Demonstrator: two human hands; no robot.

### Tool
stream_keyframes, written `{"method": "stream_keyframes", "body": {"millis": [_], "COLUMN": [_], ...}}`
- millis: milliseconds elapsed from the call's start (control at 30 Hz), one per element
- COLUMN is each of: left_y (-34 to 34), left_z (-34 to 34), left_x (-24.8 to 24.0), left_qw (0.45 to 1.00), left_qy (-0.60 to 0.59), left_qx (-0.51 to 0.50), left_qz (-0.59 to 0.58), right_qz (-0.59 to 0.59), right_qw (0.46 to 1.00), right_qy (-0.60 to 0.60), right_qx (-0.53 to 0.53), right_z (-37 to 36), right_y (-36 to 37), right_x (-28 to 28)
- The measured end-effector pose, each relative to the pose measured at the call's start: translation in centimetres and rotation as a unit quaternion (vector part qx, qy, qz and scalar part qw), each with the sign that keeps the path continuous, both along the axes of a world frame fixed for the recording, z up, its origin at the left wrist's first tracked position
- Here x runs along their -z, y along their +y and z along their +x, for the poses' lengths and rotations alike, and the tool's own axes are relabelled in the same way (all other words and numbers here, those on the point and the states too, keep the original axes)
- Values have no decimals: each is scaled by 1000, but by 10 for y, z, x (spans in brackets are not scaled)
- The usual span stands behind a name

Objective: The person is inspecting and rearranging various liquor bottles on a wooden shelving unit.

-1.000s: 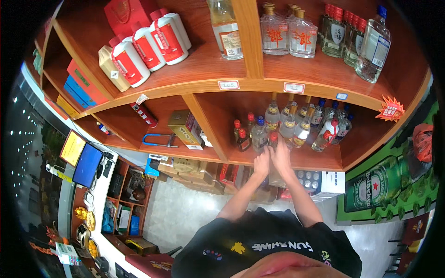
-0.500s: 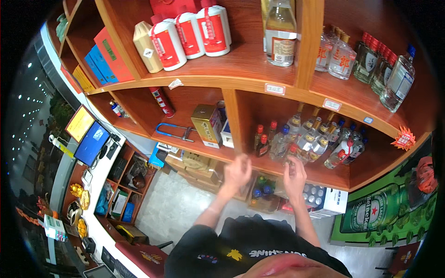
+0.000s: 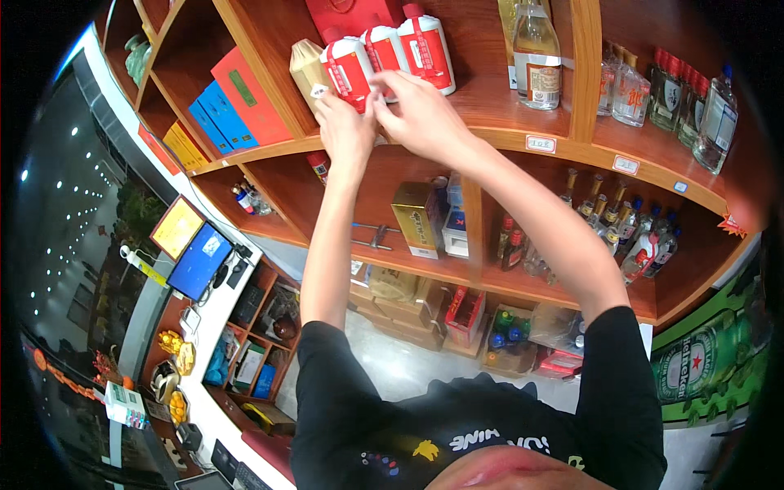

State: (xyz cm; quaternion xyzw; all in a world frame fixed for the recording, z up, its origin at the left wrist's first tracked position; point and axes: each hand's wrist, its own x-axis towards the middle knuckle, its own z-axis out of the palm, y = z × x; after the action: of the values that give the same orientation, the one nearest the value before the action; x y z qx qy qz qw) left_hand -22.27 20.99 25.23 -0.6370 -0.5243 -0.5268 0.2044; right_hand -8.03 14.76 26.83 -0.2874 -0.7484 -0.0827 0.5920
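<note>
3 white bottles (image 3: 384, 51) with red labels and red caps stand close together on the upper shelf (image 3: 494, 116), near its front edge and left of the upright divider (image 3: 585, 73). The left hand (image 3: 346, 129) is raised to the lower part of the leftmost bottle, its fingers bent and close together. The right hand (image 3: 421, 118) comes in from the right, just beside it, thumb and forefinger brought narrowly together in front of the same bottle. The fingertips of the 2 hands nearly meet; I cannot tell whether either holds anything or touches the bottle.

Just left of the leftmost bottle is 1 beige box (image 3: 309, 72), leaning slightly, and behind the row is a red bag (image 3: 351, 11). Toward the divider, near the shelf's front edge, stands 1 tall clear bottle (image 3: 537, 72).

Below, the lower shelf carries a gold box (image 3: 415, 222) near its front edge, left of a partition (image 3: 472, 214). The right forearm (image 3: 543, 212) crosses before the partition, partly hiding the small bottles (image 3: 513, 249) beyond it.
</note>
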Motion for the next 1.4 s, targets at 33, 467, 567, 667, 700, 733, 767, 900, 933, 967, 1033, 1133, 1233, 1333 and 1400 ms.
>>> {"method": "stream_keyframes", "body": {"millis": [33, 467, 567, 667, 700, 733, 767, 900, 933, 967, 1033, 1133, 1233, 1333, 1400], "left_y": [14, 45, 30, 18, 21, 23, 11, -38, -60, -81, -128, -194, -234, -247, -249], "left_z": [-7, 7, 12, 28, 24, 24, 22, 4, 21, 35, 60, 71, 89, 103, 115], "left_x": [4, -4, -3, -7, -6, -4, -7, 18, 23, 33, 54, 108, 145, 171, 181], "left_qw": [999, 990, 992, 983, 977, 970, 966, 942, 946, 925, 895, 893, 832, 733, 676], "left_qy": [28, 71, 35, -1, -12, -24, -42, -62, -83, -106, -114, -156, -166, -104, -114], "left_qx": [-16, -77, 73, 160, 177, 194, 212, 244, 261, 327, 413, 421, 466, 541, 592], "left_qz": [37, 91, 102, 94, 119, 142, 142, 220, 176, 162, 126, 4, -253, -400, -425], "right_qz": [-64, -134, -156, -194, -231, -233, -187, -59, -36, -50, -71, -148, -292, -447, -455], "right_qw": [998, 989, 985, 976, 965, 965, 972, 982, 984, 983, 983, 969, 936, 854, 840], "right_qy": [-11, 52, 75, 97, 105, 108, 112, 67, 63, 58, 60, 79, 135, 251, 285], "right_qx": [-12, 35, 6, -28, -60, -57, -83, -164, -163, -164, -156, -183, -143, -91, -80], "right_z": [-11, -21, -17, -1, 0, 2, -1, -14, 0, 13, 41, 54, 81, 111, 128], "right_y": [14, 76, 70, 53, 44, 40, 34, -5, -19, -45, -93, -141, -183, -224, -241], "right_x": [-9, -4, -7, -14, -15, -11, -9, 12, 19, 22, 40, 92, 153, 193, 223]}}
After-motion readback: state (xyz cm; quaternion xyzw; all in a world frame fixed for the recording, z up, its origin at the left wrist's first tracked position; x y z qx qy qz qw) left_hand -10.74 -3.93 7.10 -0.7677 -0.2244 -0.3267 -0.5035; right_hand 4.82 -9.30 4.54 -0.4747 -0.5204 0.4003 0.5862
